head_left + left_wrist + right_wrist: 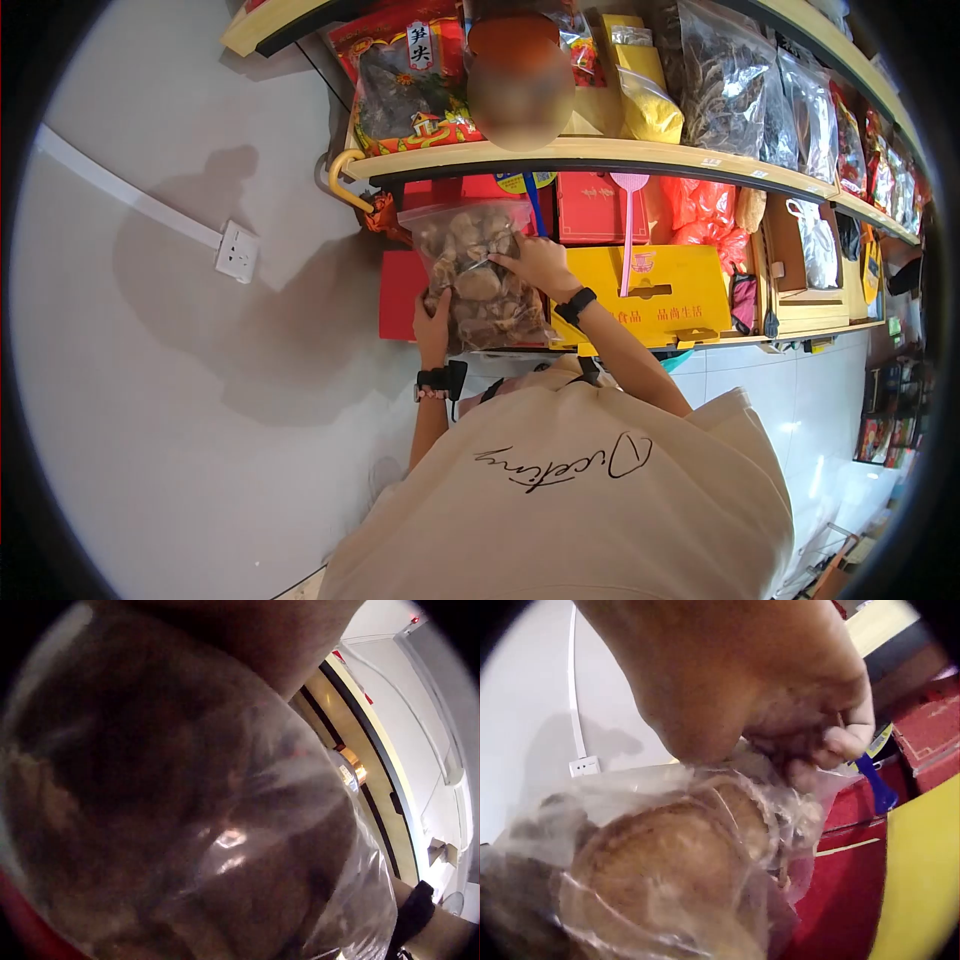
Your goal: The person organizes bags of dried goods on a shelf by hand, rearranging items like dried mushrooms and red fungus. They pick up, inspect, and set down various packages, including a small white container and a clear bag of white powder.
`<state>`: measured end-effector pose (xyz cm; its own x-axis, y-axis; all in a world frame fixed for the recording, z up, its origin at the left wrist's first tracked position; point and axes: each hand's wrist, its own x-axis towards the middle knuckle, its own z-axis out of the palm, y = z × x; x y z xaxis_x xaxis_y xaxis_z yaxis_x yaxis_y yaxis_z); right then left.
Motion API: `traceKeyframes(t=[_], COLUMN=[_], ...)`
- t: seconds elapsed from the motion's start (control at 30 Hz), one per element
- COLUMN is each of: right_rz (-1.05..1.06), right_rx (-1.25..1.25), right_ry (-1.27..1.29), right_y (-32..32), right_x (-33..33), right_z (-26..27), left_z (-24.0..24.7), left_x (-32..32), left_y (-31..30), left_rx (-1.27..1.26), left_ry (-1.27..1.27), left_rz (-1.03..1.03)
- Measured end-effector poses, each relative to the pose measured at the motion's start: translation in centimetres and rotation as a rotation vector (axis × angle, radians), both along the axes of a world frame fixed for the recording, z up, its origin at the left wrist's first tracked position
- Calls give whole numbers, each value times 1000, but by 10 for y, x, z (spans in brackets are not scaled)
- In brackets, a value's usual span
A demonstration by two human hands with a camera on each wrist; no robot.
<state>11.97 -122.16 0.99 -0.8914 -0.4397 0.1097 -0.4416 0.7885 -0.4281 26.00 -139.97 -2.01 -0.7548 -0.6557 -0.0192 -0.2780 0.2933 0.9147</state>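
A clear plastic bag of dried mushrooms (480, 287) is held up in front of the person's chest, with its flat top edge towards the shelf. My left hand (432, 326) grips its lower left side, thumb on the front. At the upper right, my right hand (541, 266) holds the bag's edge. Curled fingers of the right hand (810, 742) grasp the plastic in the right wrist view, beside large brown caps. The bag (225, 787) fills most of the left wrist view and hides the left fingers.
Below the bag lie a red box (398, 300) and a yellow box (690, 285). A pink fly swatter (628, 225) leans across the yellow box. Packaged goods line the wooden shelf (600, 155) above. A white wall with a socket (238, 252) is on the left.
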Motion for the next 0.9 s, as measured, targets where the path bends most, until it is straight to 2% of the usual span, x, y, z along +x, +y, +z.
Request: traceKeyframes(t=[0.23,0.33,0.47,0.57,0.67,0.73,0.77,0.83,0.9], right_rz=[134,262,296,240,163,224,226,195,109], right_rx=[34,125,93,113,-25,-182,-185,-370,-395], right_ry=[269,288,343,248,137,-157,-155,-92,-131], right_y=[-4,-1,0,1,16,38,48,72,95], right_x=[-4,-13,-15,-10,-5,2,5,9,15], right_z=[-15,-12,-10,-11,-6,10,10,6,12], left_z=[3,3,6,3,-3,-4,-4,-7,-11], left_x=[-1,0,-1,-2,-4,-4,-4,-5,-9], left_y=[1,2,3,2,-5,-14,-20,-31,-37], left_rx=[-4,-11,0,-22,-24,-3,-32,-63,-273], left_ry=[-33,-38,-34,-31,-38,-48,-88,-131,-10], left_rz=[15,36,30,22,0,-12,-67,-121,-148])
